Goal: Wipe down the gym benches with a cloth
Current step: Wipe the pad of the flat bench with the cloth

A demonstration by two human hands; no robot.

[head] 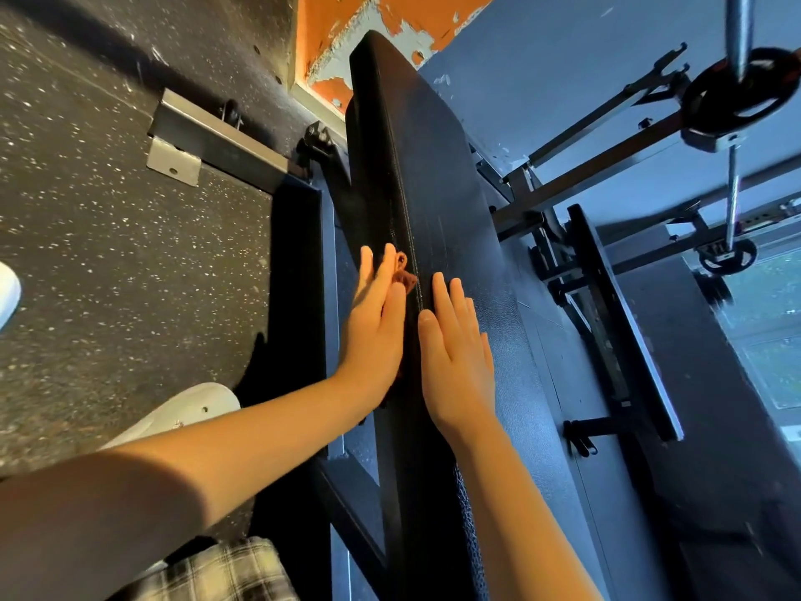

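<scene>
The black padded gym bench point(416, 167) runs away from the person. The left hand point(375, 327) lies flat against the bench's left edge, fingers straight, pressing a rust-brown cloth point(405, 277) to the padding. A bit of cloth pokes out beyond the fingertips, beside the seam. The right hand point(455, 353) rests open, palm down, on the bench top just right of that seam. A white shoe point(190, 409) stands on the speckled floor point(108, 210) left of the bench.
</scene>
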